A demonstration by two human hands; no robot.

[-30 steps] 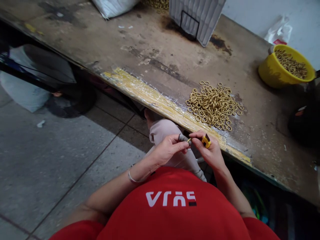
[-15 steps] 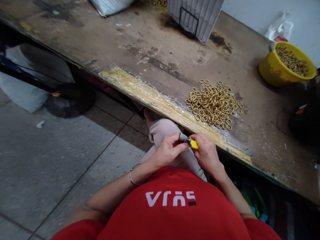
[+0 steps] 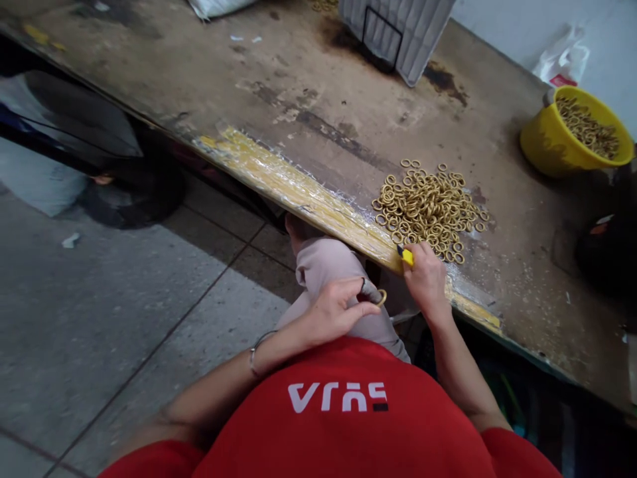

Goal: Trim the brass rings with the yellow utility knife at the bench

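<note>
My left hand [image 3: 339,309] is over my lap, thumb and index finger pinching a gold-coloured ring [image 3: 382,297] at their tips. A grey covering [image 3: 369,290] wraps that index finger. My right hand [image 3: 428,279] is at the table's front edge, its fingers closed round a small yellow cutter knife [image 3: 408,257] with a dark tip. Just beyond that hand lies a loose pile of gold-coloured rings [image 3: 428,202], close to its knuckles. Whether the right fingers also hold a ring is hidden.
Yellow tape [image 3: 298,179] covers part of the worn table [image 3: 209,73] edge. A yellow bucket [image 3: 542,143] of rings stands at the right. A grey ridged panel [image 3: 423,40] with a black wire stand is at the back. A dark round base [image 3: 132,196] is on the floor at left.
My right hand has moved away from my left, forward to the table edge beside the rings, with the cutter knife still in it. The ring in my left hand now shows.
</note>
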